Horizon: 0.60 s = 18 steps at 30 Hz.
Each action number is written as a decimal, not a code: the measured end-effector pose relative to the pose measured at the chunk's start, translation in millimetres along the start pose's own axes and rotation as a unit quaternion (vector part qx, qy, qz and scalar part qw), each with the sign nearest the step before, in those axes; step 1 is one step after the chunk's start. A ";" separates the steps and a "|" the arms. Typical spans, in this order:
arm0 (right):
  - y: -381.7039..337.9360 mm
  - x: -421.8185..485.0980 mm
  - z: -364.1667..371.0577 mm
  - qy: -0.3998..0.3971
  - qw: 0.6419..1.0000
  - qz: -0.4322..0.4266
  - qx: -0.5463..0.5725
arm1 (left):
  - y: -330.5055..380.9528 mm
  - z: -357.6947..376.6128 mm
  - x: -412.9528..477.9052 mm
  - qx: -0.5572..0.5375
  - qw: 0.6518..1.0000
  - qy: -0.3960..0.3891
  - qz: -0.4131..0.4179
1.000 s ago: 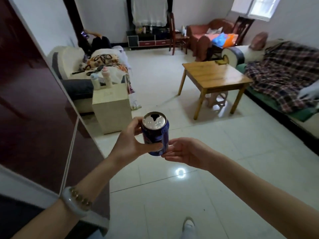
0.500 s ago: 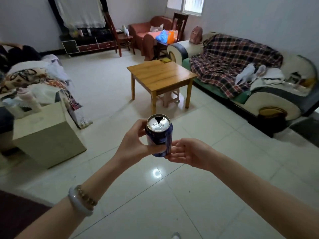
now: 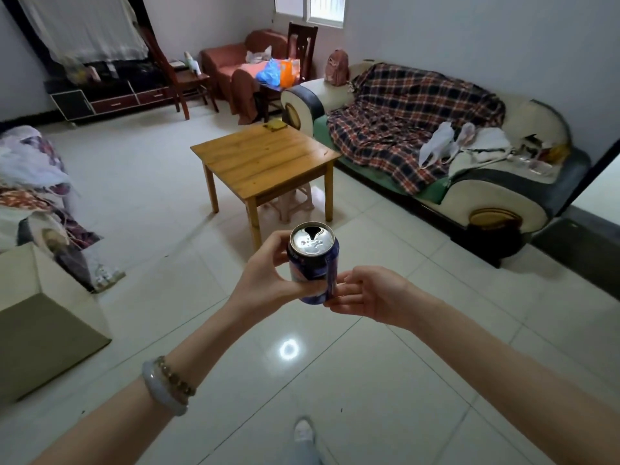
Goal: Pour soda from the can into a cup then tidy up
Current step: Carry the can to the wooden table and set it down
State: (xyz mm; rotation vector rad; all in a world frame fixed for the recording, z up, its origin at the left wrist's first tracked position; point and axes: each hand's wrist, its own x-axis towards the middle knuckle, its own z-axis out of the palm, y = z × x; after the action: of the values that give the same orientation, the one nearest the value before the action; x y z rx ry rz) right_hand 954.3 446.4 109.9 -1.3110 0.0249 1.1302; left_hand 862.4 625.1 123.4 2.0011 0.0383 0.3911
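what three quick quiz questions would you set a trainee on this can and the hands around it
1. True or false: the can has been opened.
2. Which hand is wrapped round the can? A) left hand B) right hand C) neither
3. Fill the gap: the plaid blanket lies over the ___.

Key:
1. True: a dark opening shows in its top.
2. A: the right hand only touches the can's lower side with its fingertips.
3. sofa
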 end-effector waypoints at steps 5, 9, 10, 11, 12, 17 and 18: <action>-41.7 41.8 -39.9 0.006 1.000 -0.004 0.007 | -19.4 18.4 72.7 -0.003 1.000 -0.029 0.009; -89.8 79.1 -67.9 0.011 1.000 -0.009 0.003 | -34.2 29.0 140.4 0.004 0.999 -0.042 0.023; -103.4 88.8 -75.0 0.008 1.000 -0.010 0.000 | -36.9 31.2 157.6 0.004 0.999 -0.042 0.027; -117.4 99.2 -82.1 0.008 1.000 -0.010 -0.003 | -39.1 32.8 174.6 0.003 0.999 -0.039 0.029; -131.8 110.2 -89.2 0.010 1.000 -0.009 -0.007 | -41.3 34.2 192.0 0.001 0.999 -0.036 0.032; -195.2 164.4 -120.9 0.010 1.000 -0.007 -0.024 | -57.5 39.6 276.5 -0.005 0.999 -0.033 0.026; -206.6 175.5 -126.5 0.010 1.000 -0.009 -0.023 | -61.4 40.1 292.7 -0.007 0.999 -0.033 0.026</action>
State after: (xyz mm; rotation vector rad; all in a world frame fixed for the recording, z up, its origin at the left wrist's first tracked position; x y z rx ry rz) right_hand 1249.6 494.3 116.6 -1.3619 0.0016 1.1070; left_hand 1159.9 675.8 128.4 2.0031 -0.0578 0.3564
